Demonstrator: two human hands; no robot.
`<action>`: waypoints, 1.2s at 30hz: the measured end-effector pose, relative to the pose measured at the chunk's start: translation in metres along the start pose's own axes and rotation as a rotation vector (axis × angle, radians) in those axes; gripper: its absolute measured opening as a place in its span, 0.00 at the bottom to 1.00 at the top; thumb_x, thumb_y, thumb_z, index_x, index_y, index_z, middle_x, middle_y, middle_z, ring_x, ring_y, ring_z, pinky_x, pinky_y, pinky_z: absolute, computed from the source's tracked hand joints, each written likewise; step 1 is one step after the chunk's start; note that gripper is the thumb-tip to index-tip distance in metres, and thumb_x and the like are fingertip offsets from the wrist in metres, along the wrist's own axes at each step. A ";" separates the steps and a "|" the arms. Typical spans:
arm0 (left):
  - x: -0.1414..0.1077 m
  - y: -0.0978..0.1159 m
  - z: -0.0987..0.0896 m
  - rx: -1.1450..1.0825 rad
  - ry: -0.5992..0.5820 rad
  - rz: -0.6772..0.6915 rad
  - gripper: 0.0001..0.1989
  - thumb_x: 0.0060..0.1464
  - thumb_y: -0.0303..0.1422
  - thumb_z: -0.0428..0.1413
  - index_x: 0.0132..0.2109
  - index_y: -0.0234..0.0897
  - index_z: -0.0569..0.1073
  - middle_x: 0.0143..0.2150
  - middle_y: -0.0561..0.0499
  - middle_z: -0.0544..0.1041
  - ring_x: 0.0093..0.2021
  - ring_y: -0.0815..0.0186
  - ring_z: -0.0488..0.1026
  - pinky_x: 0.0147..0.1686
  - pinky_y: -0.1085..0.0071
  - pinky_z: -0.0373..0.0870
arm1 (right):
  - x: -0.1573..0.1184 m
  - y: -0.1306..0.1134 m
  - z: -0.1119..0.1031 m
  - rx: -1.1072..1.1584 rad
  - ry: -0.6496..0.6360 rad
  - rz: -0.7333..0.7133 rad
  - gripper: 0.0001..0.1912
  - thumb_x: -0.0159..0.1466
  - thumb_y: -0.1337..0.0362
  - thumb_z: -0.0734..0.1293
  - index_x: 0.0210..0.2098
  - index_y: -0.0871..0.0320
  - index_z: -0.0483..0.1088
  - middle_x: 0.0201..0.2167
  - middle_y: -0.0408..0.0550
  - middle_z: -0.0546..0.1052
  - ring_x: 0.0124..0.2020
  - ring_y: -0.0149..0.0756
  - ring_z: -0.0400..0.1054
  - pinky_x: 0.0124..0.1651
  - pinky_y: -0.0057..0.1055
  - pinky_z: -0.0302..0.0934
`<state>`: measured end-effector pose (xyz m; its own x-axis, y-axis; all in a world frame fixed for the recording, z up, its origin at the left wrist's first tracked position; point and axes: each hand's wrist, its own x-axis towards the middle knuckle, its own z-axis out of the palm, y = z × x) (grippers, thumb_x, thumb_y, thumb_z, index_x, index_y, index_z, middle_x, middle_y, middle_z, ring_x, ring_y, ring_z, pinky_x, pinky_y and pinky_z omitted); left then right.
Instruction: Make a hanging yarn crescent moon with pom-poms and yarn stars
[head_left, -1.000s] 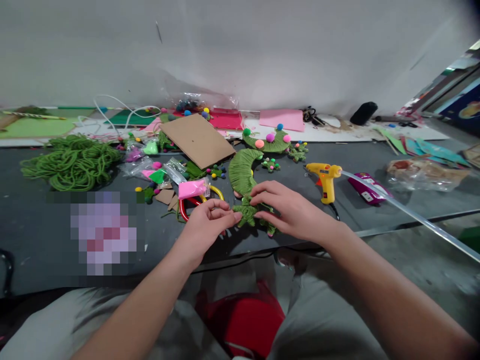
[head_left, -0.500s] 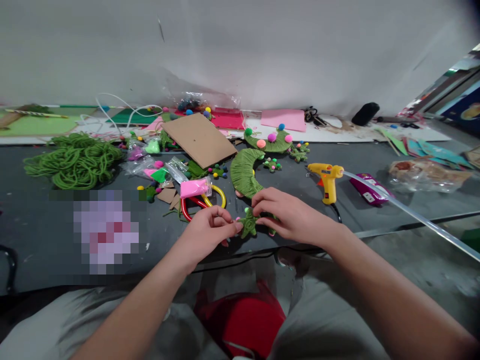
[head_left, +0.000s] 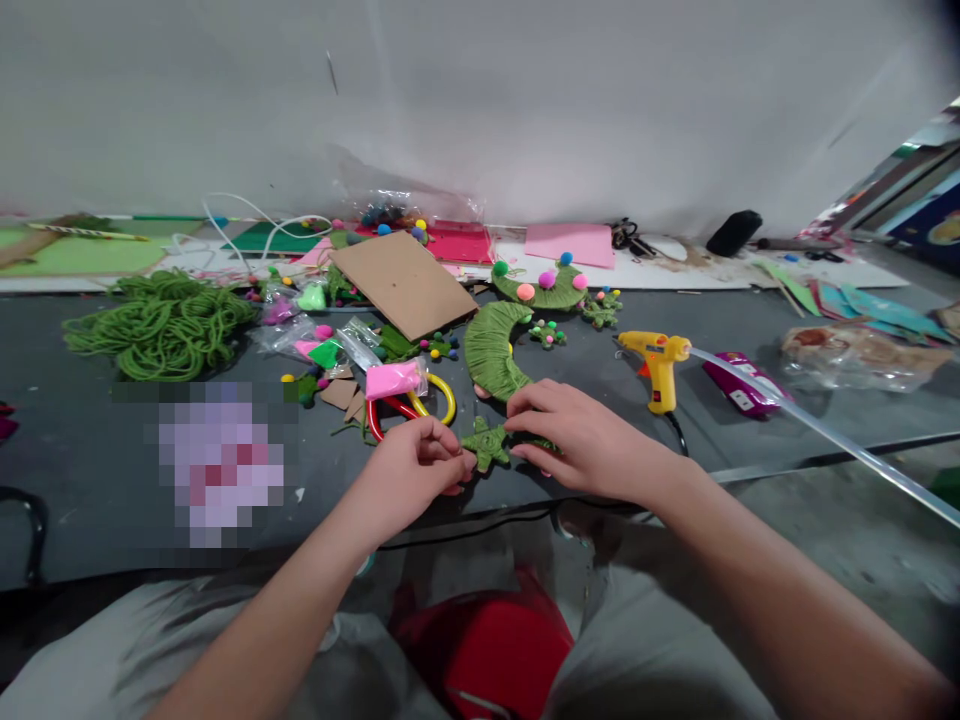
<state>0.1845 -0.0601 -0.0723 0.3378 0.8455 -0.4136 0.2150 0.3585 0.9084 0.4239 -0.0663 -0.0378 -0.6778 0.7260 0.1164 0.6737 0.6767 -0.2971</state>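
A small green yarn star (head_left: 487,444) lies between my two hands near the table's front edge. My left hand (head_left: 424,460) is closed in a pinch, its fingertips at the star's left point. From the other side my right hand (head_left: 574,430) curls over, with thumb and fingertips at the star's right edge. Just above is a crescent wrapped in green yarn (head_left: 491,350); its lower end runs beneath my right hand, which partly hides it. Left of the star lie scissors with red and yellow handles (head_left: 448,400), partly covered by a pink packet (head_left: 394,379).
A yellow glue gun (head_left: 656,365) with a long clear stick stands to the right, before a purple object (head_left: 739,385). Green yarn (head_left: 169,325) is heaped at left. Cardboard (head_left: 405,285), a second crescent with pom-poms (head_left: 544,292) and small decorated stars (head_left: 549,333) lie behind.
The star has turned a little and shifted slightly left, now showing more of its face; its pom-poms no longer show. Both hands stay at it. The whole view has shifted slightly.
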 end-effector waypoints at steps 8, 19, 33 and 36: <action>0.004 -0.002 0.000 0.012 0.013 0.077 0.16 0.46 0.36 0.67 0.34 0.37 0.67 0.31 0.50 0.80 0.30 0.67 0.76 0.33 0.71 0.72 | 0.000 -0.001 0.001 0.003 -0.010 0.019 0.17 0.66 0.57 0.69 0.50 0.60 0.74 0.52 0.58 0.73 0.52 0.47 0.67 0.54 0.45 0.62; 0.003 -0.005 -0.001 -0.004 0.005 0.078 0.13 0.46 0.34 0.65 0.35 0.37 0.68 0.33 0.49 0.80 0.30 0.66 0.75 0.31 0.70 0.72 | 0.012 -0.012 0.012 -0.126 -0.057 0.091 0.22 0.62 0.54 0.70 0.50 0.63 0.74 0.50 0.58 0.72 0.50 0.50 0.67 0.52 0.47 0.63; -0.001 -0.007 0.000 0.093 0.001 0.160 0.11 0.46 0.32 0.63 0.36 0.37 0.70 0.34 0.50 0.76 0.31 0.68 0.72 0.32 0.72 0.70 | 0.021 -0.014 0.007 -0.179 -0.062 0.100 0.17 0.60 0.57 0.71 0.44 0.62 0.75 0.47 0.57 0.73 0.48 0.48 0.67 0.46 0.42 0.61; -0.005 -0.008 0.003 0.146 0.010 0.188 0.10 0.48 0.33 0.63 0.37 0.37 0.70 0.36 0.49 0.77 0.31 0.67 0.73 0.32 0.71 0.70 | 0.018 -0.013 0.006 -0.173 -0.050 0.088 0.18 0.60 0.54 0.72 0.43 0.60 0.74 0.46 0.56 0.73 0.46 0.48 0.68 0.45 0.42 0.61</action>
<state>0.1835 -0.0683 -0.0774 0.3758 0.8959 -0.2368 0.2800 0.1338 0.9506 0.4007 -0.0628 -0.0375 -0.6250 0.7791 0.0491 0.7686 0.6251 -0.1362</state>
